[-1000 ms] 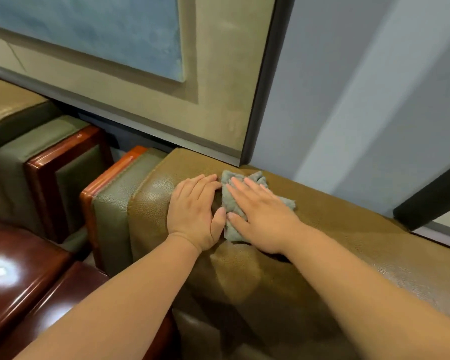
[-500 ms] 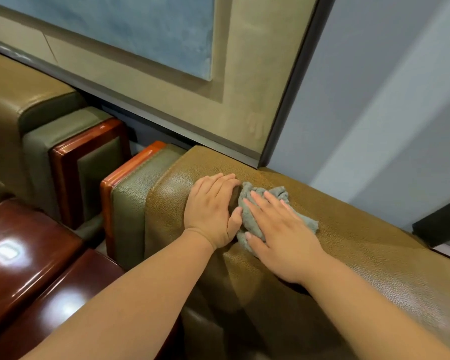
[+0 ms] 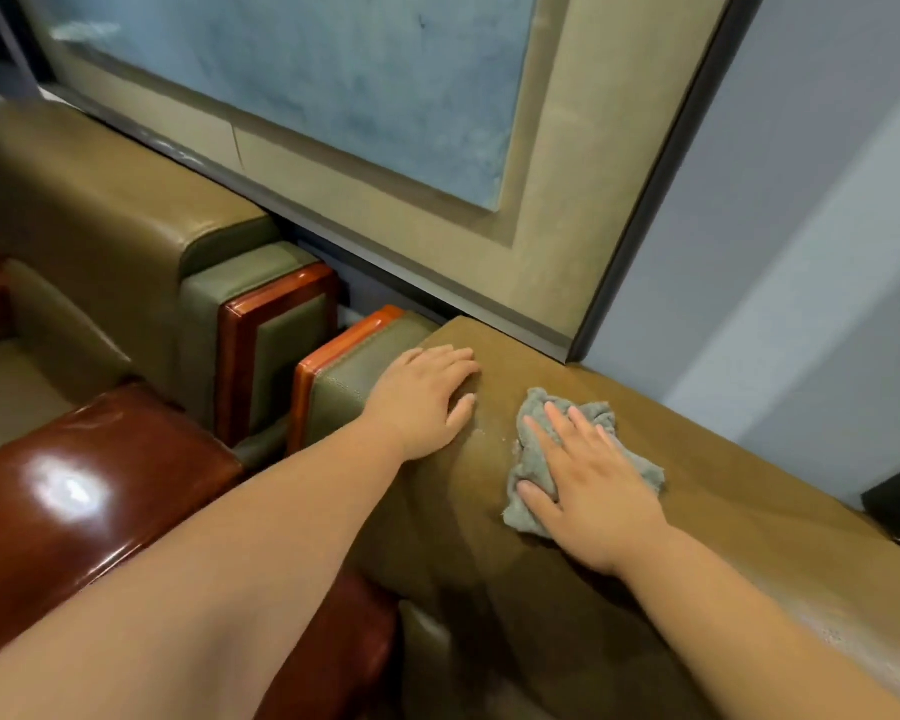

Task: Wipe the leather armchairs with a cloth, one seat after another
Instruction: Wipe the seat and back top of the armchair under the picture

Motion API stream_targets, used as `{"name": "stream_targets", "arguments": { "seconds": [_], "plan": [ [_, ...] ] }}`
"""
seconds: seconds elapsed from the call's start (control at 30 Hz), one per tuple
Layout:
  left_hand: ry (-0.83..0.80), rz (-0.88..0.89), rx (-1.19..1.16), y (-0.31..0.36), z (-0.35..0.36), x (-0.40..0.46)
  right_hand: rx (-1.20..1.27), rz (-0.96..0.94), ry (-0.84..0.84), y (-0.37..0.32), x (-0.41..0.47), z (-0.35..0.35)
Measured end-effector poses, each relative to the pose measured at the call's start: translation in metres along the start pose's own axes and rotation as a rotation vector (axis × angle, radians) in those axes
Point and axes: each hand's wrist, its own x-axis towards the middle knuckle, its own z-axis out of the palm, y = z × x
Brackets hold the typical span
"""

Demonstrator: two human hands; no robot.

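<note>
The leather armchair under work fills the frame from centre toward four o'clock, its tan backrest top running along the wall so that it gives a long, flat strip to wipe. At nine o'clock stands the neighbouring armchair, olive-backed, with a glossy wooden armrest at eight o'clock; judging by the task, it waits its turn. Between the two chairs, orange-brown wooden trim edges the side panels. The left hand rests flat, fingers straight and holding nothing, on the backrest corner near eleven o'clock of the cloth, probably to steady the person's lean. The right hand presses with spread, straight fingers (no pinch) on the grey cloth, which lies crumpled on the backrest top just right of centre, so the palm's weight drives the wipe.
</note>
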Motion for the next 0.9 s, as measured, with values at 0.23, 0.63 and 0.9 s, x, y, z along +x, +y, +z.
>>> {"name": "stream_targets", "arguments": {
  "seconds": [0.23, 0.63, 0.9],
  "plan": [
    [0.067, 0.055, 0.020, -0.050, 0.035, 0.005, 0.049, -0.035, 0.033, -0.027, 0.108, -0.003],
    [0.289, 0.128, -0.094, -0.064, 0.056, 0.007, 0.000, -0.146, -0.024, -0.030, 0.075, -0.013],
    [0.328, 0.098, -0.073, -0.062, 0.058, 0.005, 0.114, -0.157, -0.026, -0.035, 0.162, -0.024]
  ]
}}
